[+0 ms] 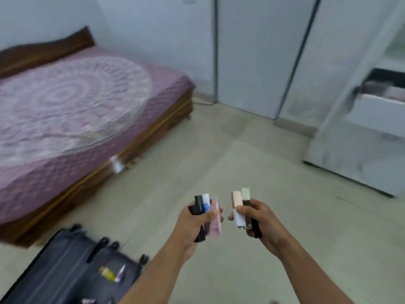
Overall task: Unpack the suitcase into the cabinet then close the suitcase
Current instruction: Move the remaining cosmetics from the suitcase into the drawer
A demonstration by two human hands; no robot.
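Note:
My left hand [192, 224] grips a bundle of small cosmetic tubes [207, 210]: a black one, a white and blue one and a pink one. My right hand [256, 218] grips two slim boxes [238, 204], one pale pink and white, one silver and black. Both hands are held over the floor. The dark suitcase [65, 270] lies open at the lower left, with a yellow bottle [106, 273] and a small tube [120, 274] inside. The white cabinet [350, 150] stands at the right with a drawer [379, 113] pulled open.
A bed [76, 110] with a pink patterned cover fills the left side, close to the suitcase. White closed wardrobe doors [258, 58] stand at the back. Pale floor tiles [252, 161] stretch between me and the cabinet.

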